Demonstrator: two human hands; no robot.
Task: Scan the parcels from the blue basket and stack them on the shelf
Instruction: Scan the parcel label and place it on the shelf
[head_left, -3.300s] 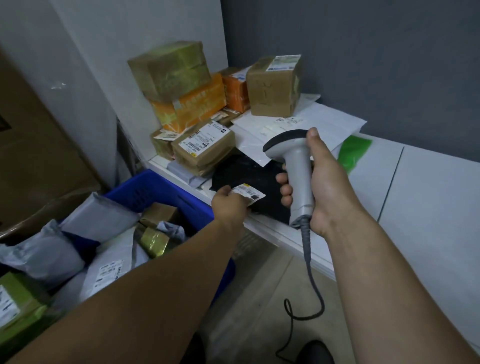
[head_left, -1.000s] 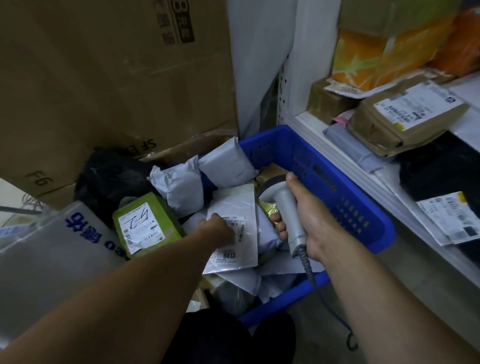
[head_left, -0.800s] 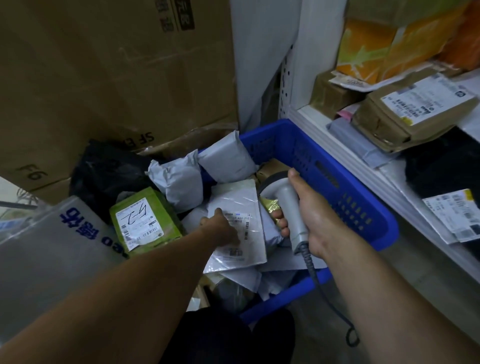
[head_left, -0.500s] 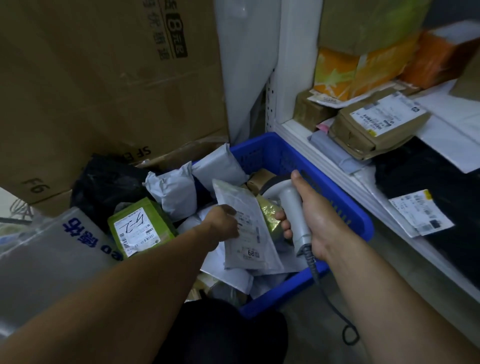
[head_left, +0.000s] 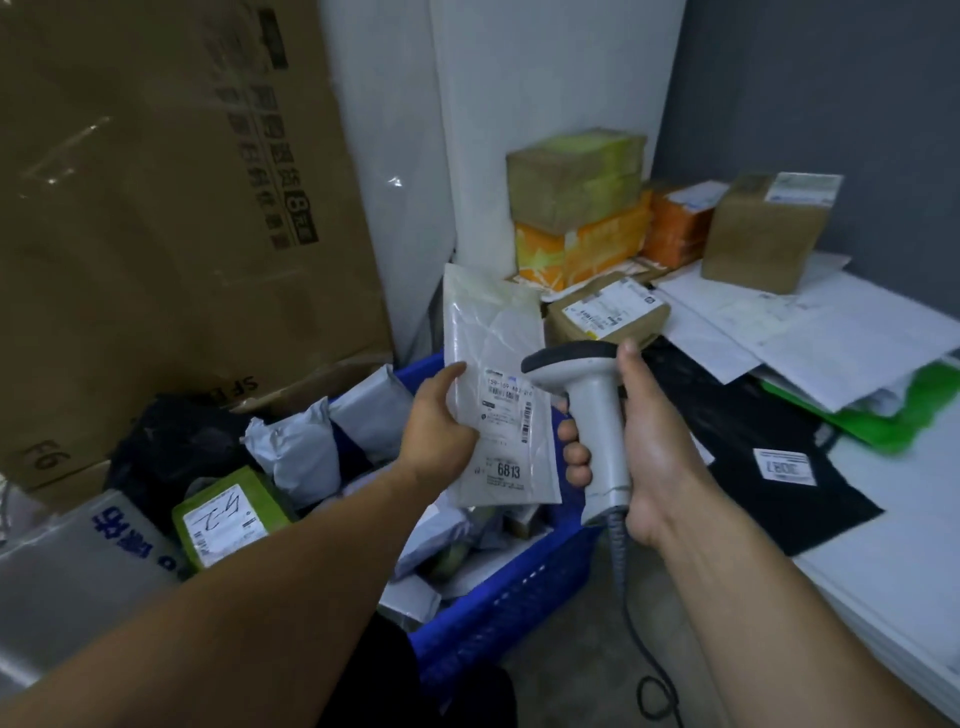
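Hands (head_left: 437, 431) (head_left: 653, 441) grip mailer (head_left: 493, 332), scanner (head_left: 597, 410), cable (head_left: 620, 566) cropped

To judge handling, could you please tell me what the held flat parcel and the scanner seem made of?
The flat parcel in the left hand looks like thin plastic film, whitish and slightly glossy: it shows creases and sheen. The scanner in the right hand seems hard moulded plastic, matt light grey with a darker head: smooth, rigid contours.
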